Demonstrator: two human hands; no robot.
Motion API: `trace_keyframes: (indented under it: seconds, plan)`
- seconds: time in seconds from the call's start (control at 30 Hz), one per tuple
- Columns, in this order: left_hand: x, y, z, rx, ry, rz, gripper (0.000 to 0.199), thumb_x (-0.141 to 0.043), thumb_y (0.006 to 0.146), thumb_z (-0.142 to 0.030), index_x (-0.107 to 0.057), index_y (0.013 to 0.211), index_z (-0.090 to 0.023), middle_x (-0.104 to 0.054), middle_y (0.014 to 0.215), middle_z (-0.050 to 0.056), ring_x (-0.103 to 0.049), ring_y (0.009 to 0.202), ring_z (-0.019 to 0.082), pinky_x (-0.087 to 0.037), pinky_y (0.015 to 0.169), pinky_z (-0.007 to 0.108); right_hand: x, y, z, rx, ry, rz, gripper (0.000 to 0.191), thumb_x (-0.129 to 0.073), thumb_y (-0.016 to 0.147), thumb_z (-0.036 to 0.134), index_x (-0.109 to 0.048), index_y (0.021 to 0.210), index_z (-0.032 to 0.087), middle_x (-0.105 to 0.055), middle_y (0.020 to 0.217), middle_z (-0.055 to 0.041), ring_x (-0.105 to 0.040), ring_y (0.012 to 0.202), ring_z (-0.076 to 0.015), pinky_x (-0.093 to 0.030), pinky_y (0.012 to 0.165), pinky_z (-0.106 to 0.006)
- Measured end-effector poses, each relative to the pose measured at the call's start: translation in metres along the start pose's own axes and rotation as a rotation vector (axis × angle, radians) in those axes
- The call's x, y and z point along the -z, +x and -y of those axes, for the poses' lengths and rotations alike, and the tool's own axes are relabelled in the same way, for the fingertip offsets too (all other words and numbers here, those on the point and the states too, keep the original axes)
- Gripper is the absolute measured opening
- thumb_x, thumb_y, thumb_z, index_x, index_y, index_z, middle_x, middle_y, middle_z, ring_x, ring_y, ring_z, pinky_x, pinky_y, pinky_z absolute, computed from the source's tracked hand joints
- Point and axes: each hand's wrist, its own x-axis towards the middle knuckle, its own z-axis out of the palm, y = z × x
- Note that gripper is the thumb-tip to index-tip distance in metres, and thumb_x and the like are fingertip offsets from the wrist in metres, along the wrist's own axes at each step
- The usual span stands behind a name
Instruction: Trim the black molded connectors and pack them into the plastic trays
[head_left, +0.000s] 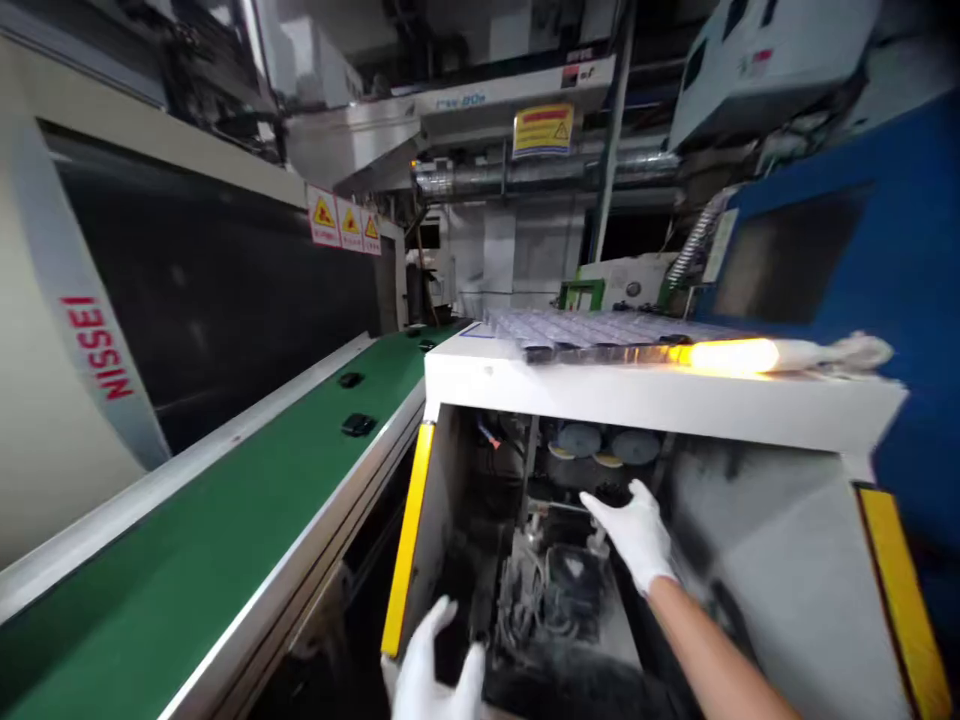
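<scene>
My left hand (439,668), in a white glove, is at the bottom centre with thumb and fingers apart and nothing between them. It is near the lower end of a yellow strip (409,540) on the machine's left edge. My right hand (636,530), also white-gloved, reaches into the machine's opening with its fingers spread and nothing held. Beyond it are round grey discs (636,447) under the top. A dark metal fixture (574,585) sits lower in the opening, to the left of my right hand.
A green conveyor belt (225,540) on the left carries several black parts (358,425). Clear trays (585,328) and a glowing lamp (735,356) lie on the white top (645,395). A second yellow strip (900,590) edges the machine's right side.
</scene>
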Motion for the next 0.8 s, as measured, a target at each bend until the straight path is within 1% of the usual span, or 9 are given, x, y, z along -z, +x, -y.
trace_keyframes:
  seconds: [0.1, 0.17, 0.27, 0.33, 0.4, 0.47, 0.5, 0.6, 0.8]
  plan:
    - [-0.079, 0.070, -0.063, -0.033, -0.034, 0.144, 0.065, -0.065, 0.074, -0.039, -0.050, 0.133, -0.016, -0.061, 0.133, 0.011, -0.054, 0.127, 0.028, -0.041, 0.111, 0.041, -0.023, 0.018, -0.004, -0.049, 0.065, 0.005, 0.089, -0.067, 0.060, 0.067, -0.050, 0.131, 0.016, -0.068, 0.120, -0.0176, -0.065, 0.107, -0.0333, -0.051, 0.088, -0.041]
    - [-0.124, 0.101, -0.087, -0.006, -0.069, 0.190, 0.074, -0.068, 0.072, -0.037, -0.044, 0.139, -0.015, -0.058, 0.136, 0.013, -0.054, 0.127, 0.027, -0.043, 0.108, 0.036, -0.034, 0.023, -0.005, -0.097, 0.102, -0.005, 0.072, -0.063, 0.066, 0.065, -0.056, 0.120, 0.018, -0.074, 0.100, -0.0130, -0.070, 0.091, -0.0297, -0.053, 0.077, -0.038]
    - [-0.176, 0.124, -0.101, -0.025, -0.031, 0.177, 0.082, -0.073, 0.067, -0.035, -0.042, 0.140, -0.014, -0.057, 0.137, 0.015, -0.053, 0.127, 0.027, -0.042, 0.107, 0.035, -0.041, 0.021, -0.003, -0.125, 0.121, -0.056, 0.046, -0.059, 0.071, 0.056, -0.061, 0.101, 0.021, -0.075, 0.087, -0.0091, -0.070, 0.081, -0.0266, -0.052, 0.071, -0.035]
    - [-0.198, 0.130, -0.102, -0.089, 0.054, 0.101, 0.073, -0.073, 0.068, -0.035, -0.049, 0.133, -0.013, -0.062, 0.127, 0.015, -0.057, 0.121, 0.029, -0.043, 0.105, 0.038, -0.040, 0.020, 0.000, -0.108, 0.105, -0.094, 0.033, -0.061, 0.070, 0.049, -0.062, 0.089, 0.022, -0.074, 0.084, -0.0099, -0.068, 0.085, -0.0283, -0.051, 0.075, -0.036]
    - [-0.212, 0.133, -0.102, -0.173, 0.145, -0.001, 0.041, -0.065, 0.075, -0.033, -0.061, 0.111, -0.015, -0.068, 0.103, 0.012, -0.062, 0.105, 0.028, -0.044, 0.101, 0.041, -0.037, 0.019, 0.005, -0.078, 0.093, -0.109, 0.024, -0.062, 0.068, 0.044, -0.062, 0.078, 0.023, -0.073, 0.080, -0.0102, -0.067, 0.087, -0.0298, -0.049, 0.078, -0.037]
    - [-0.219, 0.135, -0.100, -0.240, 0.177, -0.074, 0.013, -0.058, 0.079, -0.028, -0.062, 0.087, -0.019, -0.065, 0.082, 0.007, -0.063, 0.091, 0.026, -0.045, 0.098, 0.042, -0.034, 0.018, 0.008, -0.073, 0.111, -0.095, 0.022, -0.063, 0.068, 0.044, -0.061, 0.074, 0.023, -0.072, 0.075, -0.0090, -0.067, 0.082, -0.0284, -0.049, 0.075, -0.035]
    - [-0.221, 0.136, -0.100, -0.257, 0.163, -0.090, 0.006, -0.057, 0.079, -0.026, -0.060, 0.080, -0.020, -0.063, 0.078, 0.006, -0.062, 0.087, 0.025, -0.045, 0.096, 0.042, -0.033, 0.018, 0.009, -0.097, 0.139, -0.084, 0.023, -0.063, 0.068, 0.045, -0.061, 0.075, 0.023, -0.072, 0.075, -0.0083, -0.067, 0.079, -0.0272, -0.049, 0.072, -0.034]
    - [-0.223, 0.138, -0.098, -0.229, 0.068, -0.086, 0.006, -0.059, 0.074, -0.019, -0.056, 0.077, -0.022, -0.061, 0.076, 0.003, -0.061, 0.081, 0.022, -0.047, 0.088, 0.038, -0.031, 0.018, 0.009, -0.193, 0.213, -0.034, 0.026, -0.064, 0.067, 0.048, -0.063, 0.077, 0.024, -0.073, 0.075, -0.0072, -0.067, 0.072, -0.0253, -0.049, 0.066, -0.033]
    - [-0.224, 0.139, -0.099, -0.191, 0.029, -0.028, 0.015, -0.056, 0.070, -0.011, -0.048, 0.071, -0.022, -0.057, 0.078, 0.002, -0.057, 0.074, 0.017, -0.046, 0.075, 0.030, -0.032, 0.021, 0.000, -0.117, 0.076, 0.002, 0.020, -0.064, 0.067, 0.046, -0.062, 0.069, 0.026, -0.070, 0.071, -0.0073, -0.064, 0.071, -0.0277, -0.047, 0.065, -0.037]
